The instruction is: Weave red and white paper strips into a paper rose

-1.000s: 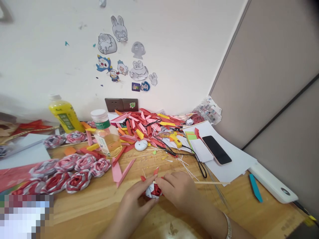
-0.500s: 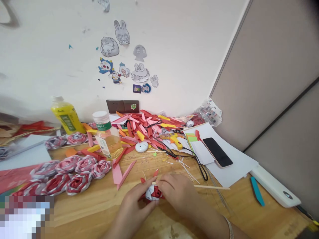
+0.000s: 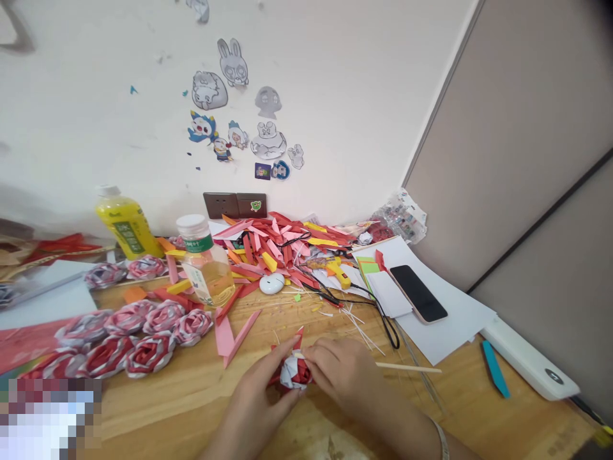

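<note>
Right, the red-and-white folded paper rose (image 3: 295, 372) is between my hands, just above the wooden table (image 3: 191, 409). My left hand (image 3: 262, 390) is half-curled, thumb and fingers holding its left side; my right hand (image 3: 338, 370) has bent fingers pinching its upper right edge. Pink V-folded paper strip (image 3: 230, 342) at ten o'clock, black-screened phone (image 3: 419, 294) at two, teal paper strip (image 3: 495, 369) at three.

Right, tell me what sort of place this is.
Probably a home or dorm desk used for paper crafts: folded paper roses lie on the wooden table, beside a heap of colored paper strips and a yellow glue gun.
</note>
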